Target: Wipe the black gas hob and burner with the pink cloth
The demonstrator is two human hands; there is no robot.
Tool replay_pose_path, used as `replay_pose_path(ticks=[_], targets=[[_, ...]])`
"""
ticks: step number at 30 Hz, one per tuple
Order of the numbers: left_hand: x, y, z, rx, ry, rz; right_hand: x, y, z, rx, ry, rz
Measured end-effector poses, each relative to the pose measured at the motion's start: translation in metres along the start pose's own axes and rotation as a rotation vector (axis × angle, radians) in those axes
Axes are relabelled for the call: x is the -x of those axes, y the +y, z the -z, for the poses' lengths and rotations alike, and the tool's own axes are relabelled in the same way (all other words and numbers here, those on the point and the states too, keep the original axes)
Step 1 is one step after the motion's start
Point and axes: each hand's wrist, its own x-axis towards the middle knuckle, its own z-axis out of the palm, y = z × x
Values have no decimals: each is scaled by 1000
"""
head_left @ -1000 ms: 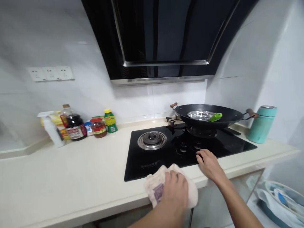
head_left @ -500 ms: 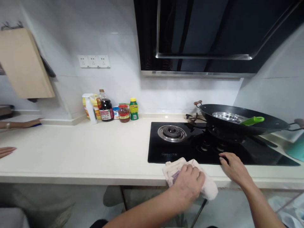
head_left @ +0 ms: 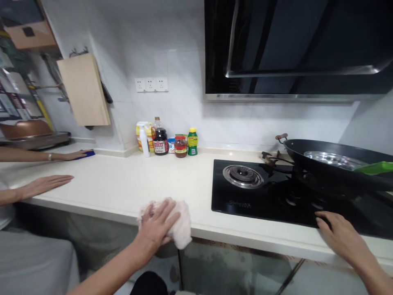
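1. Pale countertop (head_left: 116,184) runs along a tiled kitchen wall (head_left: 239,123).
2. Nearest, at the counter's front edge, the person's left hand (head_left: 158,219) grips a pinkish-white cloth (head_left: 183,225), fingers spread over it; part of the cloth hangs past the edge.
3. Even pressure through a flatter palm would probably serve best, with the loose end tucked in (a bunched cloth touches less surface).
4. Well apart, the right hand (head_left: 340,233) holds nothing, its fingers loosely bent at the front edge of the black hob (head_left: 260,209); it can steady the body there, ideally clear of the knobs (head_left: 290,200).
5. Farther left, a co-worker's hands rest on the counter: one flat (head_left: 46,186), the other on a dark blue item (head_left: 87,154).
6. Behind stand the soy sauce bottle (head_left: 160,141), the red-lidded jar (head_left: 180,148) and, on the hob, the wok (head_left: 313,168).
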Motion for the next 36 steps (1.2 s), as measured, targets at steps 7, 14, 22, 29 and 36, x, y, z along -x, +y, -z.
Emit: replay_pose_path(ticks=[7, 14, 22, 29, 36], targets=[[49, -84, 23, -144, -176, 368, -2, 3, 0, -21, -2, -16], [54, -112, 33, -171, -245, 404, 2, -7, 9, -4, -15, -89], [0, 11, 28, -124, -221, 388, 2, -12, 13, 12, -71, -172], [-46, 108, 4, -28, -169, 213, 5, -41, 29, 61, -38, -121], [-98, 196, -16, -58, 85, -79, 6, -30, 20, 95, -20, -93]])
